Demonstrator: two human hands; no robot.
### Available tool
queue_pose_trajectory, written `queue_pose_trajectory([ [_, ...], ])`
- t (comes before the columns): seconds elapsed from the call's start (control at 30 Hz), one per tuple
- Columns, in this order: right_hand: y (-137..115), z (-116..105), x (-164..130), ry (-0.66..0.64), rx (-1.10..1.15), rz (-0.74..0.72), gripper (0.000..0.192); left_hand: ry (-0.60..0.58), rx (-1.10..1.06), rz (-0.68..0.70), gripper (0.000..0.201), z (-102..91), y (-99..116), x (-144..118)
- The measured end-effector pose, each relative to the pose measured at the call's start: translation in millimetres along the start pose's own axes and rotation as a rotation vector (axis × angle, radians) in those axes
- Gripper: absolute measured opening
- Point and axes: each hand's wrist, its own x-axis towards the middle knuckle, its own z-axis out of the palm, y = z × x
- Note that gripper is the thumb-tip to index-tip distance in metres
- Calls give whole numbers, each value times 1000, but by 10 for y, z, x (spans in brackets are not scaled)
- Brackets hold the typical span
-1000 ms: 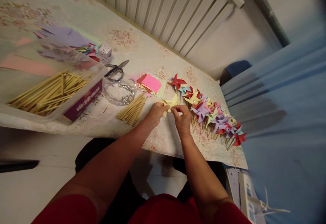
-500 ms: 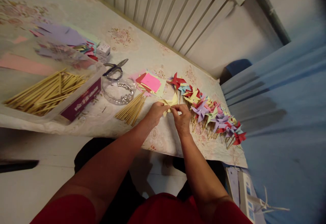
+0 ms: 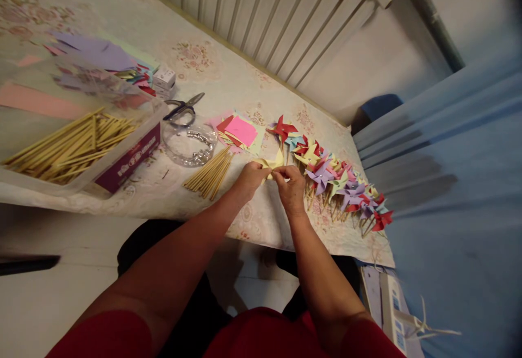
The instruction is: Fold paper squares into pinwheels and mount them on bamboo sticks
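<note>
Most of the yellow paper pinwheel is hidden behind the two hands, only a couple of pointed flaps peeking out above the knuckles, so its centre and long axis can't be read. Those flaps point up and away from the person. Left hand pinches the paper's left side, fingers closed on it; right hand pinches the right side, fingertips nearly meeting the left's. Just left of the grip lies a bundle of wooden sticks; right of it, a row of finished pinwheels on the table.
</note>
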Motion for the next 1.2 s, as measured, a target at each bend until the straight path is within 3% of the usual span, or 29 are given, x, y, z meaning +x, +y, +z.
queue_pose_trajectory([
  [0.33, -26, -98, 122, -143, -138, -86, 12, 133, 349, 111, 21, -32, -58, 52],
  [0.4, -41, -61, 121, -115, -62, -7, 13, 146, 411, 145, 23, -31, -38, 43],
  [0.53, -48, 56, 91, -69, 162, 288, 12, 162, 522, 143, 24, -37, -21, 39],
  [0.6, -38, 84, 85, -69, 196, 332, 12, 161, 546, 134, 23, -44, -31, 49],
  [0.67, -27, 70, 96, -71, 139, 244, 14, 160, 549, 139, 23, -52, -49, 62],
  [0.8, -16, -22, 143, -137, -55, -77, 14, 148, 515, 126, 22, -66, -90, 83],
  [0.87, -11, -32, 149, -153, -77, -134, 15, 142, 503, 114, 19, -72, -108, 91],
  [0.93, -1, 7, 136, -122, -28, -60, 16, 142, 499, 117, 18, -79, -120, 100],
  [1.1, 27, 140, 103, -92, 178, 286, 13, 177, 494, 99, 14, -99, -122, 106],
  [1.2, 40, 89, 154, -143, 98, 134, 13, 199, 483, 96, 17, -98, -117, 98],
])
